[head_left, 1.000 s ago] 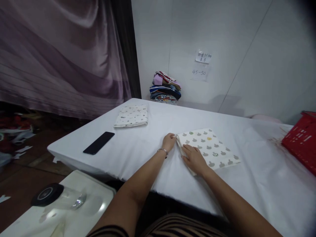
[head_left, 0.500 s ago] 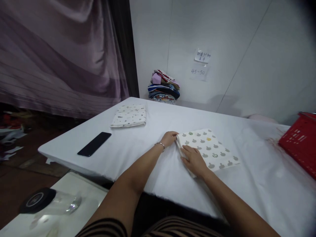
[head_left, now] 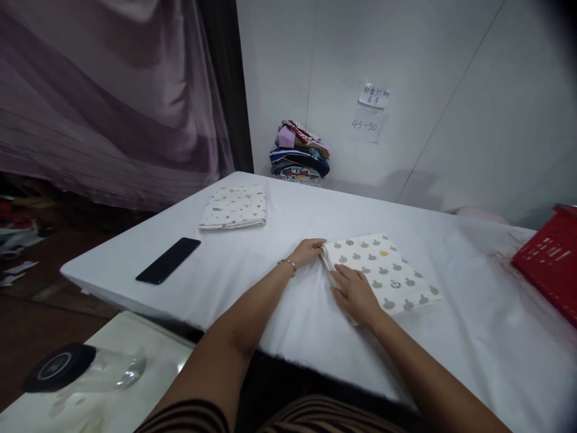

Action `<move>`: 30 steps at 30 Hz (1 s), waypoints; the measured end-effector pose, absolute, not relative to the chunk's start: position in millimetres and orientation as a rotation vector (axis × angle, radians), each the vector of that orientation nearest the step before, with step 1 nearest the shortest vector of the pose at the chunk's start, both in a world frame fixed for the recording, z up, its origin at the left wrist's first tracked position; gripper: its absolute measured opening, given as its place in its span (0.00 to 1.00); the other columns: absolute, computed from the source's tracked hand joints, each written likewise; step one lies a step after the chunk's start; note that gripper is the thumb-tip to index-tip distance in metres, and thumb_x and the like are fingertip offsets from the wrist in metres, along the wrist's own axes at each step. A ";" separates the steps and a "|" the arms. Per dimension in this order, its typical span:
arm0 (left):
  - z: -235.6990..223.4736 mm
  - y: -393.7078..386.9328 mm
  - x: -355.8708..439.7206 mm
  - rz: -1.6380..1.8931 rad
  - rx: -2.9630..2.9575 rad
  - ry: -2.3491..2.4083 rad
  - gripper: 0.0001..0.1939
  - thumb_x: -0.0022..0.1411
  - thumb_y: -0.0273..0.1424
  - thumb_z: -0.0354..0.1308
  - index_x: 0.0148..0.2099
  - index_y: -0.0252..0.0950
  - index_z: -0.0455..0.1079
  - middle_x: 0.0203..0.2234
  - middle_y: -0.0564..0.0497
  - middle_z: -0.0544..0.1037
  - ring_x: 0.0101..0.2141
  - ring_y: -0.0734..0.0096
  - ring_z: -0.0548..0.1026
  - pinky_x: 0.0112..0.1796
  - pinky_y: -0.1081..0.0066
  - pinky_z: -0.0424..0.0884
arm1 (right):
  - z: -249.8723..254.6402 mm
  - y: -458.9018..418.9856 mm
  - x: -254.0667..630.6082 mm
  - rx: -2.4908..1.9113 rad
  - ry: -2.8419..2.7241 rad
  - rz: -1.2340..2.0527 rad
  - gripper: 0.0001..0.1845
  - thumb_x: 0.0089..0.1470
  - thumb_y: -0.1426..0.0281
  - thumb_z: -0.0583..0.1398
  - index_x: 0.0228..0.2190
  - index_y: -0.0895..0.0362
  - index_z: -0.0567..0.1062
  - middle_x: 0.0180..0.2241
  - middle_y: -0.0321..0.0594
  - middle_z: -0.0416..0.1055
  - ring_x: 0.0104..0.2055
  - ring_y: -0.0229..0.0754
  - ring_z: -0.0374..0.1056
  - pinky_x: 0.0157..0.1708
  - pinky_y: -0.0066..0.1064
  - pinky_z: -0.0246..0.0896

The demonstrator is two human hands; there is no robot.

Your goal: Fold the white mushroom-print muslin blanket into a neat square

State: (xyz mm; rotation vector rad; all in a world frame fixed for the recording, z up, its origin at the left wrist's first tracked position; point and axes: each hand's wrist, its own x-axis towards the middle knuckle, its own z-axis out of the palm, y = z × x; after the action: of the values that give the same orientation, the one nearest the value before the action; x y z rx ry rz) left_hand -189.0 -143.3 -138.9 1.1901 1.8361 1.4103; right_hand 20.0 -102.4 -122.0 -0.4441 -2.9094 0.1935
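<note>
A folded white cloth (head_left: 383, 270) printed with grey, green and yellow shapes lies on the white-covered table (head_left: 288, 300) in front of me. At its far left corner, my left hand (head_left: 309, 251) pinches the folded layers between thumb and fingers. My right hand (head_left: 356, 293) rests flat on the near left part of the cloth, fingers stretched out along the folded edge. Farther back on the left lies a second folded cloth (head_left: 235, 207), white with small prints, touched by neither hand.
A black phone (head_left: 169, 260) lies on the table's left side. A lidded clear bottle (head_left: 85, 368) lies on a lower white surface. At the right edge is a red basket (head_left: 550, 261). A pile of folded fabrics (head_left: 300, 153) stands by the wall behind the table.
The view has shifted slightly. Both hands keep almost the same place on the cloth, the left still pinching its corner and the right still lying on it.
</note>
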 end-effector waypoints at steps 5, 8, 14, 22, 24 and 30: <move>-136.6 -146.2 -199.1 1.327 1.253 1.771 0.17 0.56 0.26 0.53 0.48 0.35 0.74 0.41 0.50 0.79 0.42 0.69 0.74 0.47 0.70 0.68 | -123.3 -102.9 19.7 -0.440 -2.898 0.182 0.21 0.57 0.67 0.51 0.52 0.55 0.67 0.58 0.46 0.59 0.60 0.47 0.53 0.55 0.42 0.47; -136.5 -144.9 -202.7 1.266 1.378 1.799 0.16 0.58 0.28 0.52 0.46 0.35 0.75 0.43 0.51 0.78 0.44 0.69 0.74 0.49 0.71 0.66 | -124.9 -102.3 20.0 -0.425 -2.894 0.173 0.21 0.57 0.67 0.51 0.52 0.55 0.68 0.58 0.47 0.59 0.60 0.47 0.53 0.55 0.43 0.48; -134.9 -142.7 -200.8 1.197 1.455 1.937 0.14 0.57 0.28 0.51 0.43 0.36 0.76 0.40 0.52 0.79 0.42 0.69 0.74 0.47 0.72 0.67 | -127.1 -102.0 19.8 -0.426 -2.893 0.141 0.21 0.57 0.67 0.51 0.52 0.55 0.68 0.58 0.46 0.59 0.60 0.48 0.53 0.55 0.43 0.48; -135.5 -141.9 -200.9 1.155 1.631 2.005 0.17 0.55 0.26 0.50 0.44 0.40 0.75 0.38 0.54 0.78 0.38 0.72 0.74 0.42 0.73 0.68 | -123.2 -104.6 19.5 -0.442 -2.899 0.143 0.21 0.57 0.67 0.51 0.52 0.57 0.68 0.58 0.47 0.59 0.60 0.48 0.53 0.55 0.43 0.48; -136.0 -141.3 -200.3 1.149 1.639 2.052 0.16 0.54 0.25 0.50 0.42 0.39 0.76 0.36 0.54 0.79 0.36 0.72 0.73 0.41 0.74 0.68 | -123.2 -104.6 19.5 -0.442 -2.902 0.142 0.21 0.57 0.67 0.51 0.52 0.57 0.68 0.58 0.47 0.59 0.60 0.48 0.53 0.55 0.43 0.48; -142.4 -140.2 -196.1 1.239 1.440 2.087 0.13 0.53 0.25 0.52 0.39 0.37 0.76 0.31 0.54 0.79 0.33 0.73 0.74 0.38 0.74 0.69 | -124.7 -103.6 19.8 -0.438 -2.913 0.148 0.22 0.57 0.67 0.51 0.52 0.56 0.68 0.59 0.46 0.58 0.60 0.48 0.52 0.55 0.43 0.47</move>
State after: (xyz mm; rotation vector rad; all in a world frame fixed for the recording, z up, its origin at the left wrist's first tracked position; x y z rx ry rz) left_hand -196.1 -140.2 -142.4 1.4399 2.0870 1.2387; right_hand 19.8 -103.6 -124.7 -0.4382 -2.9128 0.1483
